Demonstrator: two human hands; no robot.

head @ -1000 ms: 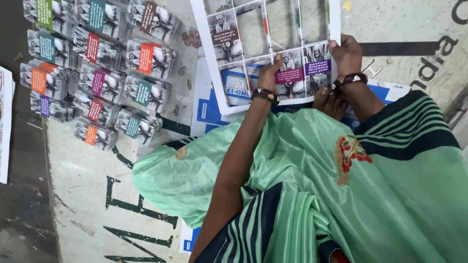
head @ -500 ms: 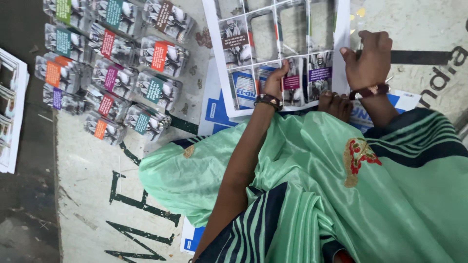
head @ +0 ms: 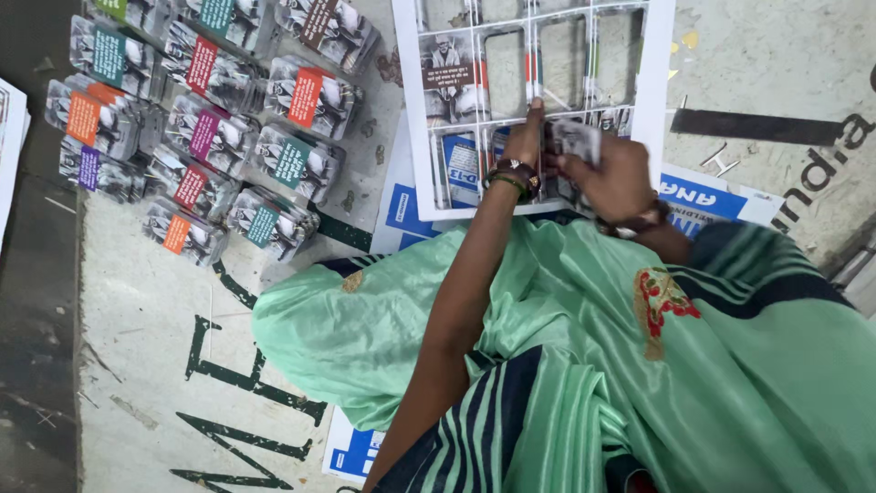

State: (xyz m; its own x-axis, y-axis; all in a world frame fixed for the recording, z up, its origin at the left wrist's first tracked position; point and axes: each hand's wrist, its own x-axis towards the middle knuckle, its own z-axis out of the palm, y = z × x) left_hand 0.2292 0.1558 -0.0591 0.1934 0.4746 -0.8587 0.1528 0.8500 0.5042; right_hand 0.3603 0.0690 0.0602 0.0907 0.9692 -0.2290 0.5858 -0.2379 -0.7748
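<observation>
A large white die-cut card sheet [head: 652, 100] fills the upper centre of the frame, most of its rectangular windows punched out and a few printed picture cards left in its lower rows. At upper left, well apart from it, banded stacks of picture cards [head: 205, 119] with coloured labels lie in rows on the floor. At the sheet's lower edge the left hand [head: 525, 146] presses flat, fingers extended, while just beside it the right hand [head: 616, 178] pinches one small picture card [head: 575, 137].
</observation>
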